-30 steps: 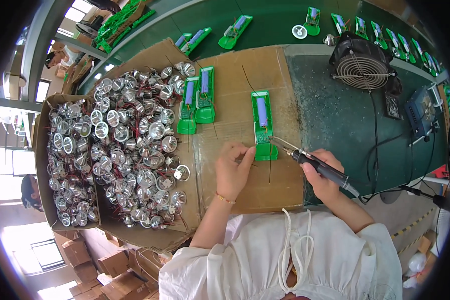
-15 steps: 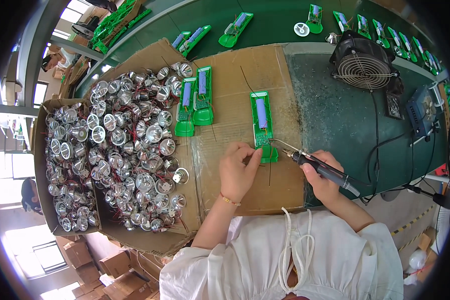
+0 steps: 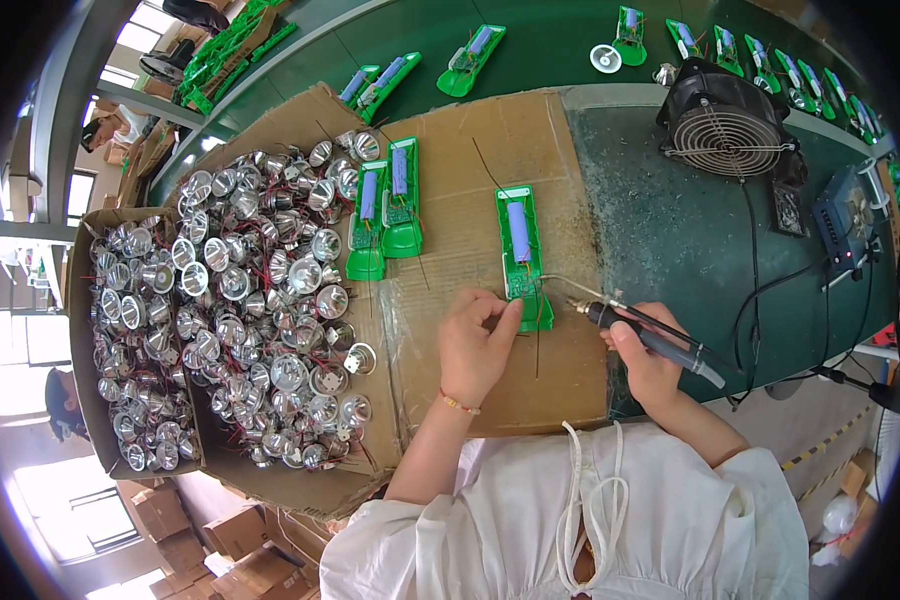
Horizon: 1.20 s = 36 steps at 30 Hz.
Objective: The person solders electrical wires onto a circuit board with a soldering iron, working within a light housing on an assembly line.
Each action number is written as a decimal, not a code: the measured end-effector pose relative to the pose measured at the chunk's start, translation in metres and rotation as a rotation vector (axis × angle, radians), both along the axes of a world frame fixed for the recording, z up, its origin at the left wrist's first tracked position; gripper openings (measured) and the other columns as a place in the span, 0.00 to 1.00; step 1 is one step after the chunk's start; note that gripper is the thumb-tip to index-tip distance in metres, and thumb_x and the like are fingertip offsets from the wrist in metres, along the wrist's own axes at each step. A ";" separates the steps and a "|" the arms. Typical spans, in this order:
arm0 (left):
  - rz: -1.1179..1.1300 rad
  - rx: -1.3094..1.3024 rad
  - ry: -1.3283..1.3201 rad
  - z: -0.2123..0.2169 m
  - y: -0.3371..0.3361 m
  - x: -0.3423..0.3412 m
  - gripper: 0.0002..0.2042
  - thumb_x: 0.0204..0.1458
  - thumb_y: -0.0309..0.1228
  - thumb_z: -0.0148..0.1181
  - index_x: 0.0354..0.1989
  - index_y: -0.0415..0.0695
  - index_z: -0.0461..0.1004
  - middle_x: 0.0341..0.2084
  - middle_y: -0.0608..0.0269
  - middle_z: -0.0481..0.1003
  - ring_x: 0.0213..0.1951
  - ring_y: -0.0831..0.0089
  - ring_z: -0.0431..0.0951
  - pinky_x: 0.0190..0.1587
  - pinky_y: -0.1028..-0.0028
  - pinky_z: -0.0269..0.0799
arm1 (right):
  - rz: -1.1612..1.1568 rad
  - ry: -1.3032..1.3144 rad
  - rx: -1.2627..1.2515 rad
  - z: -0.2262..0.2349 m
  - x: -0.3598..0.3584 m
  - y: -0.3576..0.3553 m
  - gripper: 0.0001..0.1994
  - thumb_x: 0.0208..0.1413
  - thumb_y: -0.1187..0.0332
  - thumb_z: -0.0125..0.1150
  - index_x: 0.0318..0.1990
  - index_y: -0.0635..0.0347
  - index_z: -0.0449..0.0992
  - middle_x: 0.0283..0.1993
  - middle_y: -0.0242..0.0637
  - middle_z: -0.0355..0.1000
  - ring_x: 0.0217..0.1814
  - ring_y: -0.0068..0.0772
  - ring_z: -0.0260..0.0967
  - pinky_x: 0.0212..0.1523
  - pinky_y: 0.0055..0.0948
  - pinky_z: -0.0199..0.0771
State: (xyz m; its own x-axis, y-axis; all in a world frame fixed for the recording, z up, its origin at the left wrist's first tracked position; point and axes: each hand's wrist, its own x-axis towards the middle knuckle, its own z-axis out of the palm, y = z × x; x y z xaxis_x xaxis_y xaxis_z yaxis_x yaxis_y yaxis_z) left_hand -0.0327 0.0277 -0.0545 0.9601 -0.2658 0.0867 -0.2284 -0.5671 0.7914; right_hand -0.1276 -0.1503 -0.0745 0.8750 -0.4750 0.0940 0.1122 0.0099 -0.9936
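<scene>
In front of me on cardboard lies a green plastic housing (image 3: 532, 320) holding a purple battery cell (image 3: 518, 232) and a small green circuit board (image 3: 523, 286). My left hand (image 3: 477, 335) is closed at the housing's lower left edge, thumb and forefinger pinched there; whether a thin wire is between them is hidden. Gripped in my right hand (image 3: 650, 350) is a soldering iron (image 3: 660, 345) with a thin curved metal tube along it. The tube's end is at the right side of the board. Two similar housings (image 3: 402, 238) lie to the left.
A cardboard box (image 3: 270, 490) full of silver reflector cups (image 3: 290, 372) with red wires stands at left. A black fan (image 3: 727, 140) and a blue soldering station (image 3: 845, 215) occupy the right side, with cables trailing. More green housings (image 3: 470, 65) line the far bench.
The soldering iron's rear end has shifted slightly right, and the tube's end sits a little higher at the board. My left hand has hardly moved.
</scene>
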 end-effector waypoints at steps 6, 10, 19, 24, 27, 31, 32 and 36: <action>-0.012 0.002 -0.001 0.002 -0.001 0.003 0.08 0.46 0.28 0.62 0.22 0.36 0.74 0.23 0.57 0.71 0.22 0.69 0.73 0.25 0.74 0.67 | 0.012 -0.061 -0.158 0.009 -0.007 -0.016 0.09 0.50 0.73 0.58 0.37 0.68 0.68 0.32 0.41 0.70 0.29 0.25 0.69 0.30 0.21 0.69; 0.012 0.014 0.019 0.002 0.001 0.001 0.07 0.46 0.28 0.62 0.22 0.36 0.74 0.24 0.58 0.71 0.23 0.69 0.73 0.26 0.74 0.68 | -0.181 -0.391 -0.436 0.015 0.000 -0.037 0.09 0.50 0.76 0.57 0.39 0.67 0.70 0.33 0.42 0.70 0.33 0.31 0.67 0.35 0.24 0.66; -0.200 -0.102 -0.143 0.011 0.023 -0.005 0.05 0.44 0.24 0.62 0.30 0.38 0.77 0.33 0.58 0.73 0.36 0.66 0.73 0.37 0.74 0.70 | -0.077 -0.131 -0.405 0.011 -0.003 -0.050 0.08 0.52 0.75 0.54 0.38 0.69 0.67 0.33 0.41 0.69 0.30 0.22 0.64 0.32 0.19 0.65; -0.188 0.029 -0.256 0.001 0.015 -0.005 0.05 0.43 0.24 0.63 0.28 0.38 0.76 0.33 0.58 0.73 0.34 0.68 0.73 0.33 0.75 0.69 | 0.017 -0.095 -0.251 0.014 -0.003 -0.028 0.08 0.48 0.74 0.60 0.35 0.67 0.73 0.30 0.40 0.73 0.30 0.27 0.69 0.33 0.24 0.69; -0.033 -0.080 -0.016 0.003 0.005 -0.001 0.04 0.45 0.25 0.62 0.25 0.37 0.75 0.31 0.57 0.72 0.29 0.69 0.74 0.30 0.76 0.69 | 0.025 -0.031 -0.221 0.008 0.000 -0.014 0.08 0.43 0.73 0.64 0.32 0.65 0.75 0.27 0.37 0.73 0.25 0.24 0.69 0.26 0.22 0.69; 0.053 -0.069 0.153 0.003 -0.001 0.004 0.07 0.46 0.27 0.61 0.23 0.36 0.74 0.26 0.58 0.72 0.24 0.72 0.74 0.28 0.76 0.68 | 0.170 -0.046 -0.343 0.007 0.009 -0.008 0.09 0.48 0.73 0.60 0.35 0.69 0.71 0.26 0.41 0.73 0.26 0.25 0.71 0.27 0.22 0.71; 0.068 -0.069 0.179 0.003 -0.001 0.005 0.07 0.46 0.28 0.61 0.23 0.36 0.74 0.25 0.58 0.72 0.24 0.72 0.73 0.28 0.76 0.68 | 0.158 -0.021 -0.243 0.005 0.010 -0.005 0.08 0.49 0.73 0.60 0.35 0.68 0.71 0.26 0.41 0.73 0.26 0.24 0.71 0.27 0.21 0.71; 0.081 -0.053 0.187 0.002 -0.002 0.006 0.07 0.46 0.28 0.61 0.23 0.36 0.74 0.24 0.58 0.71 0.23 0.73 0.73 0.28 0.76 0.68 | 0.150 0.042 -0.131 -0.003 0.012 -0.003 0.07 0.50 0.74 0.58 0.35 0.68 0.70 0.26 0.40 0.73 0.26 0.23 0.71 0.27 0.21 0.71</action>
